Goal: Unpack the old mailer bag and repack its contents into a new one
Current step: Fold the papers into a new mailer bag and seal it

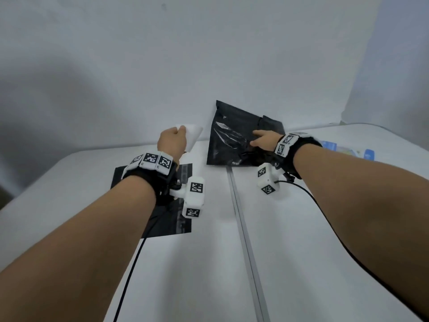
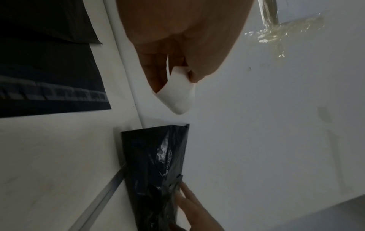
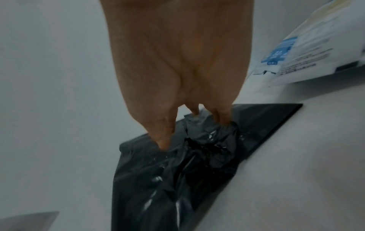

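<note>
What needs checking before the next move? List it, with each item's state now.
1. Left hand holds the white strip, pinched between thumb and fingers: ok.
2. Right hand is on the crinkled black mailer bag, fingertips pressing into the plastic: ok.
3. Crinkled bag is steady, leaning against the wall at the table's far edge: ok.
4. Flat black mailer bag lies on the table under the left forearm, untouched: ok.
5. Blue and white packet lies to the right, outside both bags: ok.
6. Whether the crinkled bag is sealed or empty: cannot tell.
</note>
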Available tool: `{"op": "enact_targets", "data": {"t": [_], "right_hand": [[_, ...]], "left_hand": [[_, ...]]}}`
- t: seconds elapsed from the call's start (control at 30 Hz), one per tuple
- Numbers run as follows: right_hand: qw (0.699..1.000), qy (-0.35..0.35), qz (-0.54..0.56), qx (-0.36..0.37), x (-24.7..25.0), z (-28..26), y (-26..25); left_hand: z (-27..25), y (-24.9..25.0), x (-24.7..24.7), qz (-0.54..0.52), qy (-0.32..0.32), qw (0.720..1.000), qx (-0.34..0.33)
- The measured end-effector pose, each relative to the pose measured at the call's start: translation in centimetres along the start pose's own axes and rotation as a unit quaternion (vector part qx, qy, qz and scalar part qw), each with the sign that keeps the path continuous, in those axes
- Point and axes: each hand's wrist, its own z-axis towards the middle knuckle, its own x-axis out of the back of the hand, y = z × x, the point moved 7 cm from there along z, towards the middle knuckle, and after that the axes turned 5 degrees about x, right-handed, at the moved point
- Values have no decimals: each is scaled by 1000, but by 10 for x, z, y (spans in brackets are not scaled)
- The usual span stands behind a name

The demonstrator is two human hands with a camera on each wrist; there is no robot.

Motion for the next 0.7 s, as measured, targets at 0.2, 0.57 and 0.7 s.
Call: {"op": "enact_targets", "data": {"t": [0.2,0.57,0.7], "right_hand": [[970,78,231,3,14,-10,12],[841,-44,539,-34,9,-113,20],[830,28,555,-42,33,-134,56]], "left_hand": [[-20,23,-21,72,-3,996,-59],[-140,106,-92,197,-158,906,-340],[-178,114,-121,217,-207,881,-365]]}}
